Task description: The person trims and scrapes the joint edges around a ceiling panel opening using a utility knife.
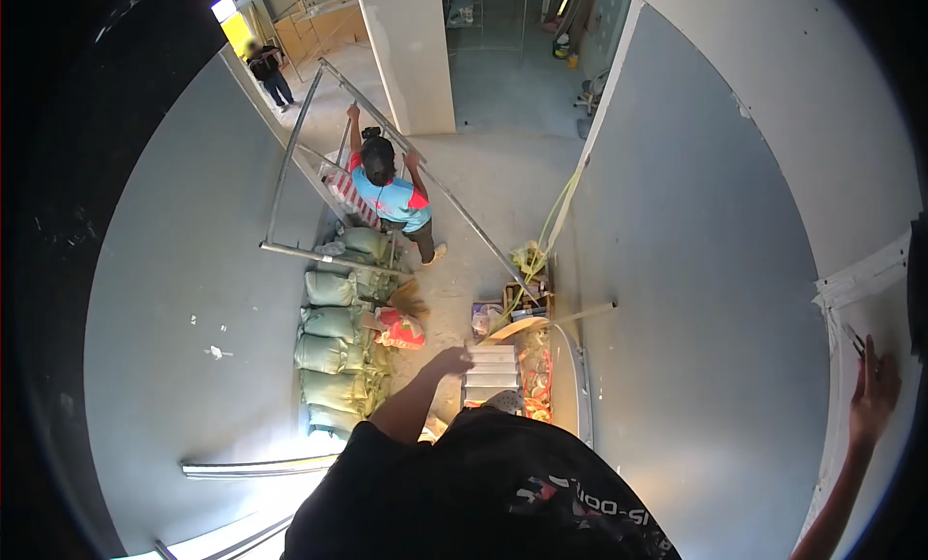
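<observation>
At the far right, my right hand (875, 396) is raised against the wall, its fingers closed round a slim scraper-like tool (855, 342). The tool's tip is close to a rough white seam (829, 304) on the wall panel; its exact kind is too small to make out. My left hand (449, 361) is held out low in front of me with the fingers extended. It appears beside the pale slatted stack (491, 367) below me; whether it touches this is unclear. Nothing shows in that hand.
A person in a blue and red shirt (394, 198) holds a metal frame (425, 173) slanting across the passage. Green sacks (331, 352) line the left wall. Boxes of supplies (525, 297) and a red-edged bag (536, 372) lie at right. Another person (269, 72) stands far off.
</observation>
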The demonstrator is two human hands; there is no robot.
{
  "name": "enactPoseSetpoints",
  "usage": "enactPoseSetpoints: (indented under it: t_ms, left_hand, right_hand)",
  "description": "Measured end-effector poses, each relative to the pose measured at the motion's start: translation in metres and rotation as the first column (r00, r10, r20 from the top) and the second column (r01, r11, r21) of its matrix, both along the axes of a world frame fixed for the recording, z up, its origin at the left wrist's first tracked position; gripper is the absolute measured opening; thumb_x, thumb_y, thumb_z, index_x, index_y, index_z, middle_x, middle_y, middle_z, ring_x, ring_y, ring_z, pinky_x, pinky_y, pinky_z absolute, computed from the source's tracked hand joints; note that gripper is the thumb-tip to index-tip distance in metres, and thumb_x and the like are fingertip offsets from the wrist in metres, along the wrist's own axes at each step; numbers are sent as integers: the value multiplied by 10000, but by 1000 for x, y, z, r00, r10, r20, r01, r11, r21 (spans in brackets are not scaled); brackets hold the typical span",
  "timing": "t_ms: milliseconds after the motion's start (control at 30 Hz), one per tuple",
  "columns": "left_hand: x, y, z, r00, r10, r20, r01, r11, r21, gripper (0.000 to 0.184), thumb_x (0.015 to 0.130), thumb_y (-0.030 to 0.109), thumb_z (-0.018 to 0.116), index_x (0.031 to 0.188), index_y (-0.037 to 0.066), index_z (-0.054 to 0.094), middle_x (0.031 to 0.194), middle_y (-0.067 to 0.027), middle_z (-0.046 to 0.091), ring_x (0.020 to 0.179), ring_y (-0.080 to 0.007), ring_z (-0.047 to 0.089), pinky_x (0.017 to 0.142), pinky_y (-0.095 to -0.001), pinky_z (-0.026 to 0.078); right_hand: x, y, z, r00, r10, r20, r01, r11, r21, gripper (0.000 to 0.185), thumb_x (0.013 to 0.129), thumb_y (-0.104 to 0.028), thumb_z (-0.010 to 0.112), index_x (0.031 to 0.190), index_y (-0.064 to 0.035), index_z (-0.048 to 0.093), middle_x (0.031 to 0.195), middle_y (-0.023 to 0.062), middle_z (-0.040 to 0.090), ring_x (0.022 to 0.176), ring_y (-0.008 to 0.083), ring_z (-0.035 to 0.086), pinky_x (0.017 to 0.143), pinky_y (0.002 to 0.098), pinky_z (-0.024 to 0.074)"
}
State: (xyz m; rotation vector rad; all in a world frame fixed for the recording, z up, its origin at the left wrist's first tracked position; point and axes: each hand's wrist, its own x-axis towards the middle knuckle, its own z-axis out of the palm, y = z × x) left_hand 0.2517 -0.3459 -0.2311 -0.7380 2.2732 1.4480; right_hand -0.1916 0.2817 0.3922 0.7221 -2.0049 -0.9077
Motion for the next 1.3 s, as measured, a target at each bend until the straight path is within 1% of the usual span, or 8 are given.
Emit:
enactPoseSetpoints:
  t_ms: [67, 133, 233, 500, 600, 833, 1100, 1300]
  left_hand:
    - [42, 16, 6, 945, 292, 145, -286, 956, -63, 299, 891, 353, 653, 776, 87, 727, 666, -78, 714, 621, -214, 718, 675, -365, 576]
    - [70, 16, -8, 918, 168, 359, -152, 986, -73, 317, 923, 344, 706, 1076, 67, 722, 797, -71, 716, 636, -190, 705, 556, -370, 569]
    - [89, 35, 13, 857, 186, 480, -222, 975, 19, 305, 928, 354, 687, 1069, 88, 738, 831, -70, 731, 660, -196, 722, 552, -362, 565]
    - [67, 52, -4, 926, 305, 221, -334, 936, 110, 366, 945, 321, 716, 1206, 66, 691, 933, -108, 752, 692, -199, 734, 605, -364, 586]
    - [59, 68, 14, 911, 399, 102, -412, 890, 194, 382, 945, 304, 723, 1216, 38, 682, 934, -132, 759, 707, -204, 743, 624, -377, 590]
    - [77, 96, 24, 969, 205, 137, -207, 978, -1, 400, 930, 311, 733, 1208, 28, 685, 938, -159, 762, 719, -224, 750, 663, -369, 599]
    - [98, 82, -3, 881, 345, 323, -424, 879, 218, 297, 900, 256, 727, 1130, 77, 670, 812, -65, 677, 626, -181, 656, 536, -339, 544]
    - [62, 74, 30, 916, 277, 291, -344, 915, 211, 309, 934, 246, 698, 1195, 87, 659, 822, -68, 688, 625, -178, 666, 567, -324, 521]
  right_hand:
    - [8, -6, 3, 997, 14, -81, -9, 998, 68, 445, 1048, -334, 586, 1488, -291, 540, 1341, 167, 628, 1222, 352, 616, 986, 493, 545]
    - [2, 1, 6, 999, 10, -50, -9, 999, 35, 416, 1052, -333, 580, 1462, -264, 561, 1336, 170, 630, 1216, 354, 620, 988, 492, 541]
    - [1, 5, 10, 999, 29, 33, -28, 999, -40, 371, 1061, -336, 566, 1408, -210, 594, 1317, 173, 638, 1182, 360, 639, 984, 487, 543]
    - [31, -29, 23, 963, 81, 255, 11, 940, -342, 366, 1079, -362, 523, 1379, -171, 605, 1275, 130, 669, 1094, 357, 705, 875, 460, 610]
    - [25, -21, 23, 960, 112, 258, 3, 914, -406, 393, 1080, -399, 510, 1397, -190, 614, 1381, 157, 631, 1227, 368, 644, 1003, 464, 551]
    - [20, -21, 16, 983, 136, 124, -94, 949, -301, 393, 1071, -368, 534, 1417, -194, 599, 1366, 108, 651, 1223, 344, 644, 993, 428, 544]
    - [47, -46, 38, 928, 306, 211, -218, 907, -359, 308, 981, -241, 675, 1274, -147, 651, 1181, 99, 706, 1057, 322, 689, 899, 412, 559]
    - [63, -68, 44, 915, 20, 403, 163, 895, -415, 281, 960, -273, 704, 1220, -174, 659, 1047, 64, 711, 979, 299, 697, 831, 431, 560]
